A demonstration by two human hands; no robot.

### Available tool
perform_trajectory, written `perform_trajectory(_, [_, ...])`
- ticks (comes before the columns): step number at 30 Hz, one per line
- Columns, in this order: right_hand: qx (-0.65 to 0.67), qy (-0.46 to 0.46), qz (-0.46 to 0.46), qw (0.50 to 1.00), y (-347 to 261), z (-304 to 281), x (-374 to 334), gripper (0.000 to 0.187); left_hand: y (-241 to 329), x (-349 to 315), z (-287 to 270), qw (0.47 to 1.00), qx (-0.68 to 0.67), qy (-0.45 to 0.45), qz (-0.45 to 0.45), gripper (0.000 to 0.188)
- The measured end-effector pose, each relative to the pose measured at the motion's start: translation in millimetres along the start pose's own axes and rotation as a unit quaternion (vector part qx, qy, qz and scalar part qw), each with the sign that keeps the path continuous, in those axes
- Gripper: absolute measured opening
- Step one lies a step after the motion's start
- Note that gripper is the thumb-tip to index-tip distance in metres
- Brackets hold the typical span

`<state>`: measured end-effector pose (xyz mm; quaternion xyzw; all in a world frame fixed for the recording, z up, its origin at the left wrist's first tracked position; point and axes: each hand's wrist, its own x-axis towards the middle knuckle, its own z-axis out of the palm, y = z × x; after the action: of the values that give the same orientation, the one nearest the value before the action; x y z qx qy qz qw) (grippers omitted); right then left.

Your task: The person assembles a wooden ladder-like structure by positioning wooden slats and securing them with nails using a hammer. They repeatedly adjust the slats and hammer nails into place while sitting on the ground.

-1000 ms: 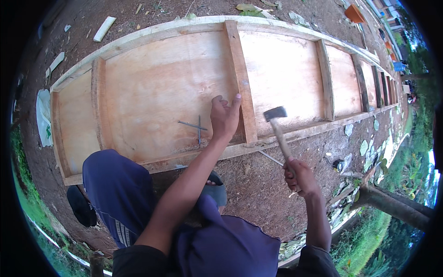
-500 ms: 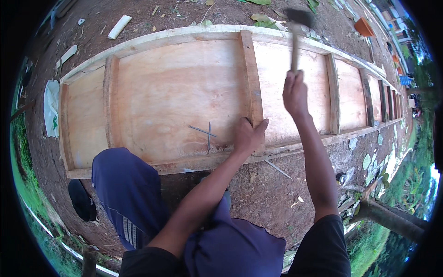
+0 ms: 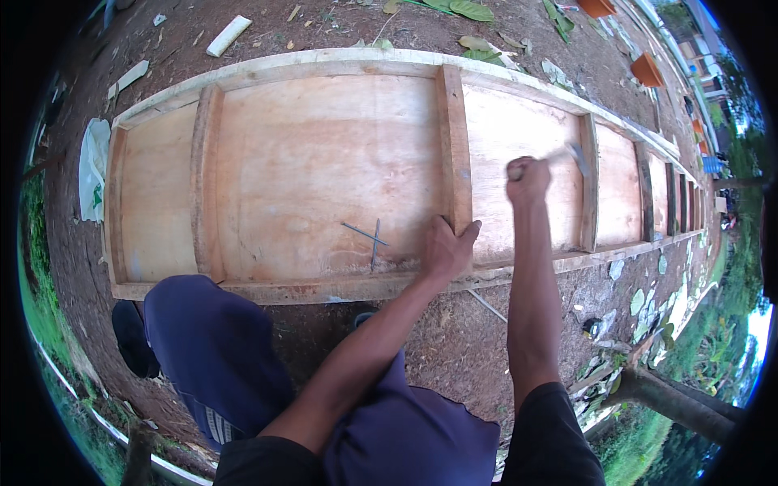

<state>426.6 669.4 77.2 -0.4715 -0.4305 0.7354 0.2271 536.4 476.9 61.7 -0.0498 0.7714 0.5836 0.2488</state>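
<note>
My left hand (image 3: 447,249) is closed around the near end of a wooden crosspiece (image 3: 455,146), its thumb on the right side. This crosspiece spans a long wooden frame (image 3: 324,290) backed with a pale plywood panel (image 3: 324,146). Over the bay to the right, my right hand (image 3: 528,178) grips a hammer (image 3: 579,159) by its handle; the head points right and is blurred by motion. Two long nails (image 3: 365,234) lie crossed on the plywood, left of my left hand. Whether a nail stands under my left fingers cannot be seen.
More crosspieces (image 3: 589,182) divide the frame toward the right. A thin stick (image 3: 487,305) lies on the soil by the near rail. Wood offcuts (image 3: 229,36), leaves and an orange pot (image 3: 647,70) lie beyond the frame. A white bag (image 3: 93,170) sits at its left end.
My right hand has come lower and nearer, and the hammer has swung from pointing away to pointing right. My left hand keeps its hold on the crosspiece. The whole view has shifted slightly.
</note>
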Motion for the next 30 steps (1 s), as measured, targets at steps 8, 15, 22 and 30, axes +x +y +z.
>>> perform_trajectory(8, [0.037,-0.172,0.045,0.983,-166.1,-90.1,17.9,0.030,17.8,-3.4,-6.0,0.999,-0.023,-0.023,-0.039,0.058])
perform_trajectory(15, [-0.085,-0.102,0.079,0.988,-19.8,5.0,-15.0,0.027,11.2,-6.0,-0.7,0.999,0.006,0.018,-0.026,0.057])
perform_trajectory(22, [0.001,-0.195,0.101,0.976,-129.6,-53.9,14.7,0.033,10.7,-0.5,-1.5,0.999,0.012,0.031,-0.032,0.057])
perform_trajectory(30, [-0.164,-0.280,0.262,0.909,-62.2,15.6,-47.0,0.032,9.6,-0.1,-0.5,0.998,0.010,0.053,-0.018,0.056])
